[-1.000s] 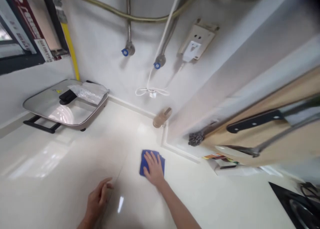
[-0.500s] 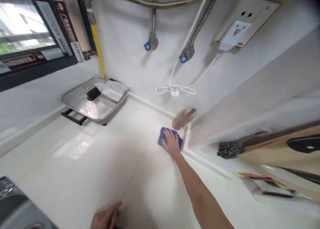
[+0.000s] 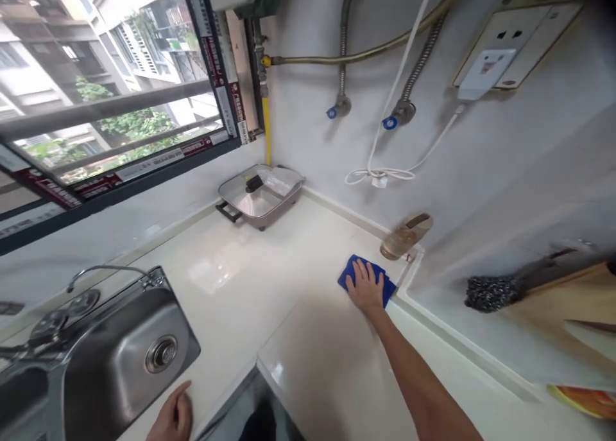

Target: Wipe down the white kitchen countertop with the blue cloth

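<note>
My right hand (image 3: 366, 288) lies on a folded blue cloth (image 3: 347, 276), pressing it to the white countertop (image 3: 289, 261) close to the back corner. Its fingers are slightly spread over the cloth, and part of the cloth is hidden under the palm. Just beyond the cloth a brownish, see-through bottle-like object (image 3: 403, 238) leans in the corner. Low in the view, my left hand (image 3: 172, 416) rests by the counter's front edge, near the sink (image 3: 120, 357). Its index finger is stretched out, the other fingers curl loosely, and nothing shows in it.
An electric pan with a glass lid (image 3: 255, 200) stands by the far wall. Along the wall run a tied white cord (image 3: 380, 173), two blue-handled valves (image 3: 391, 121) and a socket (image 3: 488, 69). A dark scouring ball (image 3: 491, 293) is at the right, and a window (image 3: 120, 101) at the left.
The view has swung left and back, bringing the sink and more of the window in. My right hand stays on the cloth near the corner; my left hand is now beside the sink.
</note>
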The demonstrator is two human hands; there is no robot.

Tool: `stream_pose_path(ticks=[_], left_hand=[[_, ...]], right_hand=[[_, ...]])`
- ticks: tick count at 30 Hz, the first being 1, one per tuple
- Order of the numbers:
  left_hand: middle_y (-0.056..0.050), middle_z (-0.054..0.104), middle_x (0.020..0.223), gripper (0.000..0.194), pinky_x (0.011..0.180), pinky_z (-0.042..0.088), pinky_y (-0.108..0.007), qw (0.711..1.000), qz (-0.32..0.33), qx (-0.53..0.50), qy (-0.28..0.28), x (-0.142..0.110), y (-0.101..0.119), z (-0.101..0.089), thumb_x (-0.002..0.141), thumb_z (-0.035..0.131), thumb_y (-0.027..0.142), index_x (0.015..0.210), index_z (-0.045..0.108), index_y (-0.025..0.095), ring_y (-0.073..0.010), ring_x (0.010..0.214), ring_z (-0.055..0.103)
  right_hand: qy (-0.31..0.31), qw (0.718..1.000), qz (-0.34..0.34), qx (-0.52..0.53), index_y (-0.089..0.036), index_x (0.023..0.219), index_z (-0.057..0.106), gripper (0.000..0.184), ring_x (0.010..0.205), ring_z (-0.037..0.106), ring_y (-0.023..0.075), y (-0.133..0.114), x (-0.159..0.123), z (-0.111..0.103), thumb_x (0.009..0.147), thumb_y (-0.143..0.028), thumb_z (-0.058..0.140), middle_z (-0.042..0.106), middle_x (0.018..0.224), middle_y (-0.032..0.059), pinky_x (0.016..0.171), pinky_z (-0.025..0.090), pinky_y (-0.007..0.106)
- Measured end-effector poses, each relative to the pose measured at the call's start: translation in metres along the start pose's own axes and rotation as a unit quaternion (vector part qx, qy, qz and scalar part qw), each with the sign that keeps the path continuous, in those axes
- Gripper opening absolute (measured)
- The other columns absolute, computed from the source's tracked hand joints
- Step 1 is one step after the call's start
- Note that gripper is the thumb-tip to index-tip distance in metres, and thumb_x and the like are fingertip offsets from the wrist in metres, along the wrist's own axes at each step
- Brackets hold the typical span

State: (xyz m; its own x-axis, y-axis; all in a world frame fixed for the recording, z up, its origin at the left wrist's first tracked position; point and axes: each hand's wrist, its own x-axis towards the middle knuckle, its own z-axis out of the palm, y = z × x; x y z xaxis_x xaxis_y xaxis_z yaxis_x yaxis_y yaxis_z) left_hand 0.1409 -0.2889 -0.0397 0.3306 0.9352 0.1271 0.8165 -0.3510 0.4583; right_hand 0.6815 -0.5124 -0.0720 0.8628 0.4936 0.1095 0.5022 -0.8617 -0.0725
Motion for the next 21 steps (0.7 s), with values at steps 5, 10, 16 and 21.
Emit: stream_pose_path(ticks=[5,10,16,21], left_hand=[[0.001,0.076,0.077,0.033,0.054,0.046,-0.022,1.0,0.023,-0.008,0.014,-0.006,0.008,0.002,0.092,0.045,0.038,0.105,0.073,0.026,-0.0151,0.058,0.067],[-0.001,0.079,0.093,0.031,0.068,0.054,-0.025,0.997,0.05,-0.056,0.031,-0.012,0.0,0.01,0.094,0.045,0.031,0.105,0.073,0.026,-0.0169,0.072,0.073],[-0.003,0.079,0.105,0.033,0.082,0.059,-0.028,0.982,0.121,-0.146,0.003,-0.022,-0.015,0.016,0.094,0.043,0.026,0.109,0.073,0.024,-0.0177,0.091,0.075],[-0.004,0.079,0.102,0.035,0.078,0.059,-0.022,0.967,0.172,-0.187,-0.02,-0.058,-0.057,-0.014,0.094,0.043,0.02,0.115,0.072,0.022,-0.0134,0.079,0.075]], right_hand=[[0.033,0.999,-0.026,0.018,-0.016,0.155,0.034,0.065,0.151,0.018,0.0278,-0.036,-0.076,-0.001,0.098,-0.044,0.018,0.031,0.163,0.0069,0.122,0.011,0.061],[0.069,0.995,-0.024,0.063,-0.015,0.156,0.033,0.068,0.148,0.026,0.0358,-0.08,-0.154,0.006,0.095,-0.044,0.022,0.039,0.158,0.0156,0.117,0.017,0.069],[0.084,0.992,0.002,0.095,-0.015,0.156,0.031,0.07,0.145,0.03,0.0434,-0.139,-0.192,0.006,0.095,-0.046,0.019,0.039,0.156,0.0205,0.108,0.021,0.078],[0.081,0.989,-0.033,0.122,-0.012,0.156,0.029,0.073,0.142,0.03,0.0486,-0.196,-0.186,-0.001,0.095,-0.05,0.018,0.039,0.153,0.0267,0.101,0.018,0.085]])
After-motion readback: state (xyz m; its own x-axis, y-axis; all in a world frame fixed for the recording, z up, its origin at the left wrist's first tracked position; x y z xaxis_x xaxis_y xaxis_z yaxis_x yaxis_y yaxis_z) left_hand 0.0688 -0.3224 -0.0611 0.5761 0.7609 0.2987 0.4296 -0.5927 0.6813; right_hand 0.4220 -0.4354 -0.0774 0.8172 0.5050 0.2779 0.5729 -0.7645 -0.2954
